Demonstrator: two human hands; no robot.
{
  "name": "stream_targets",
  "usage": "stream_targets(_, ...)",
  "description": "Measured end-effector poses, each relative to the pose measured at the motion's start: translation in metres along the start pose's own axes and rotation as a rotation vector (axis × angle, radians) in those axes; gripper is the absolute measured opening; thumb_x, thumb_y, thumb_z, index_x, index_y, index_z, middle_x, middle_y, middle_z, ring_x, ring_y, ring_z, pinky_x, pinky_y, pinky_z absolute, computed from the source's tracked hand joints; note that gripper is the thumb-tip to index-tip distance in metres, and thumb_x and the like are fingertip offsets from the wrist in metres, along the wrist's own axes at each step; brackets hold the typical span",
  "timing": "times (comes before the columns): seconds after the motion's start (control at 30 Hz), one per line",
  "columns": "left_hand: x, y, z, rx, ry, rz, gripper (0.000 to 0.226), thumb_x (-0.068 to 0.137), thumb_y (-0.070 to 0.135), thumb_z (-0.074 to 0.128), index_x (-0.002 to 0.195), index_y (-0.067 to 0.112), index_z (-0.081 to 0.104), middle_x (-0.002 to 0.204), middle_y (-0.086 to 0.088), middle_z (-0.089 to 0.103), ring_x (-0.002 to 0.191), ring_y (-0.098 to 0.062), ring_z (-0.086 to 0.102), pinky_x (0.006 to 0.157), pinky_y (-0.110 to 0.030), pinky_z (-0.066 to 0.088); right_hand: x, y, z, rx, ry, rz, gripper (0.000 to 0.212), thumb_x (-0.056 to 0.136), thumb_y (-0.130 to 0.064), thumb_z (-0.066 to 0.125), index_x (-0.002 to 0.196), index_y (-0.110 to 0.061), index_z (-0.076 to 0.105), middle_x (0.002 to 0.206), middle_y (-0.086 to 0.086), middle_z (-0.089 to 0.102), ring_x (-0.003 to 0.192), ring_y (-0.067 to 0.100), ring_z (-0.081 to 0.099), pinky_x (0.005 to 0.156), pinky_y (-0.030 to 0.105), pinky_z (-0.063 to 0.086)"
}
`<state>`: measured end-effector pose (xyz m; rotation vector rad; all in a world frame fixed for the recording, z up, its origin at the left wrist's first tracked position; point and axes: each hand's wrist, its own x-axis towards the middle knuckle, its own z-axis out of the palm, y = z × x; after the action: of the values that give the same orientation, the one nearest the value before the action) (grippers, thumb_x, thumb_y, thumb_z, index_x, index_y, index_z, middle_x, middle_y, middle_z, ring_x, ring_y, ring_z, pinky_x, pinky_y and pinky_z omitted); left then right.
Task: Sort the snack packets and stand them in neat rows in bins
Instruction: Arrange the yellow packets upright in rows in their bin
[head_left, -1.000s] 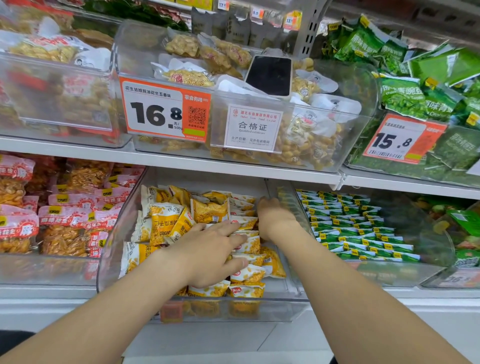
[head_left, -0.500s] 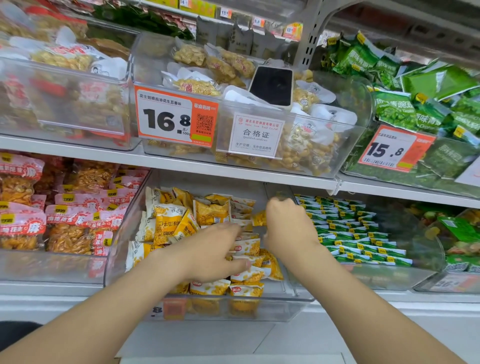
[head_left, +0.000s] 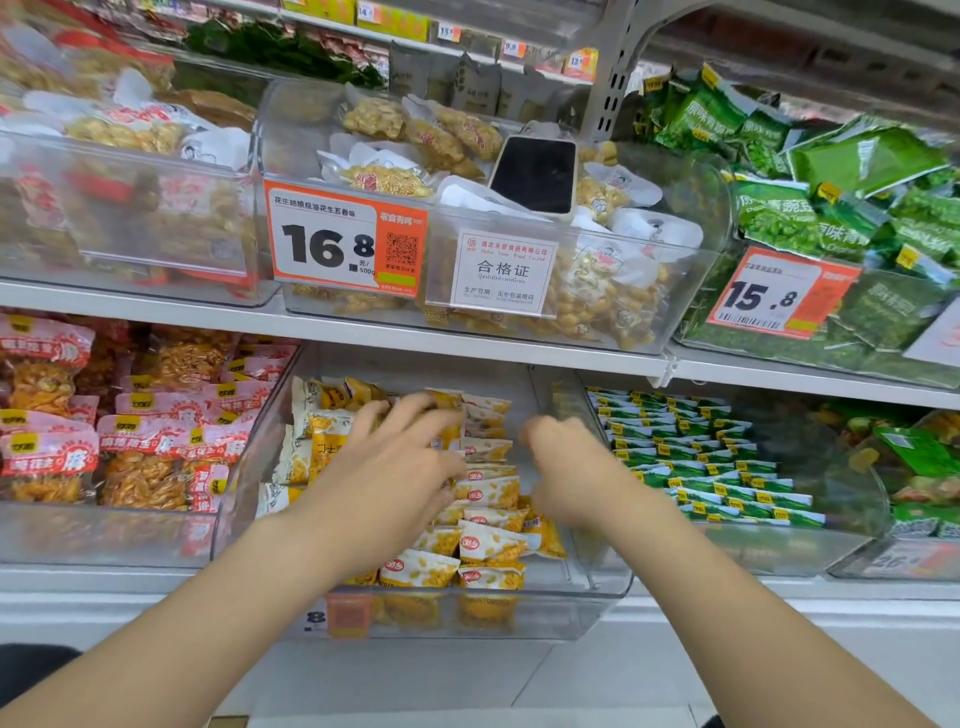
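Observation:
On the lower shelf stands a clear plastic bin (head_left: 597, 582) of small yellow-and-white snack packets (head_left: 488, 491). Those on the right stand in a row from front to back, while the ones on the left lie loose and tilted. My left hand (head_left: 389, 467) reaches over the loose packets with fingers spread, the fingertips touching packets near the back. My right hand (head_left: 566, 467) hovers over the right side of the bin with its back to the camera. Its fingers curl downward, and whatever is under them is hidden. Both hands are motion-blurred.
A bin of green packets (head_left: 701, 457) in neat rows stands to the right, and a bin of red-and-white packets (head_left: 135, 447) to the left. The shelf edge (head_left: 467, 345) above hangs low over the bins. A phone (head_left: 535, 174) lies in the upper peanut bin.
My left hand has moved from the middle packets toward the back left of the bin, fingers spreading. My right hand has pulled back from the rear of the row toward the front.

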<state>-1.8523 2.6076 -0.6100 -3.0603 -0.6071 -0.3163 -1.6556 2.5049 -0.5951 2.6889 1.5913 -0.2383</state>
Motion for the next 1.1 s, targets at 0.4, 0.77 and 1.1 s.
stream_targets(0.4,0.002,-0.002,0.004,-0.063,-0.191,-0.036,0.042,0.109,0.056,0.032,0.134,0.039,0.061,0.156,0.008,0.042,0.148,-0.017,0.032,0.126,-0.053,0.015,-0.007,-0.006,0.008,-0.152,0.127,-0.031,0.063,0.089,0.006,0.062,0.142,-0.006,0.03,0.092,0.012,0.052,0.094,0.039,0.065,0.06,0.038,0.04)
stream_targets(0.77,0.007,0.019,-0.01,-0.874,0.102,-0.042,0.055,0.093,0.036,0.078,0.143,0.043,0.055,0.127,0.022,0.068,0.11,-0.001,0.069,0.097,-0.036,0.059,-0.046,0.0,-0.016,1.045,0.006,-0.148,0.033,0.096,0.002,0.059,0.113,-0.022,0.074,0.091,0.016,0.072,0.077,0.019,0.056,0.075,0.036,0.044)
stream_targets(1.1,0.014,0.02,-0.01,-1.146,0.205,-0.404,0.032,0.072,0.033,0.094,0.099,0.025,0.077,0.085,0.01,0.079,0.072,-0.022,0.077,0.068,-0.035,0.065,-0.043,0.002,-0.022,1.166,0.033,-0.042,0.021,0.093,-0.018,0.081,0.112,-0.013,0.075,0.099,0.004,0.082,0.089,0.015,0.077,0.081,0.029,0.058)
